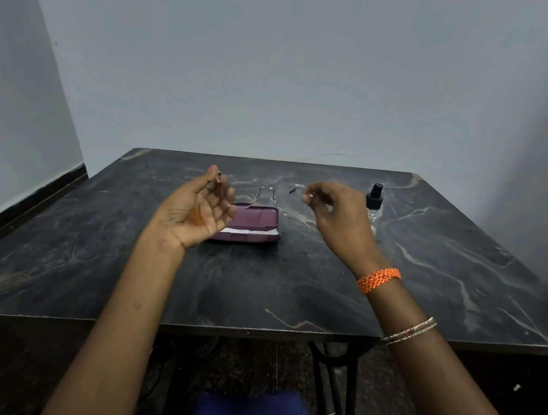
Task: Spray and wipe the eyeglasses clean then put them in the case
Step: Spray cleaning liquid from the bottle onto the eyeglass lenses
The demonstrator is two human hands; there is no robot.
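Eyeglasses (pixel 269 195): being held up in the air at the centre of the frame, above the far edge of the case, temples spread wide; a thin, nearly rimless frame, so the lenses are hard to make out against the dark top.
Left hand (pixel 196 206): being kept palm-up at centre left, its grip closed on the tip of one temple between thumb and fingertips, the other fingers curled loosely.
Right hand (pixel 334 214): being kept at centre right, its grip pinched shut on the other temple end; an orange band and thin bangles are being worn on that wrist.
Reason for hold: the temples are probably being gripped so that the lenses stay untouched and exposed for spraying or inspection.
Case (pixel 249 226): lying open on the table (pixel 290 288) just below the glasses, purple, with a white strip showing inside; it is likely being kept open so the glasses can be lowered straight in.
Spray bottle (pixel 374 202): standing upright at the right of the frame, just beyond the right hand, within easy reach, untouched.
Cloth: none can be identified with certainty.
Stage: whether the lenses are already wiped cannot be told.
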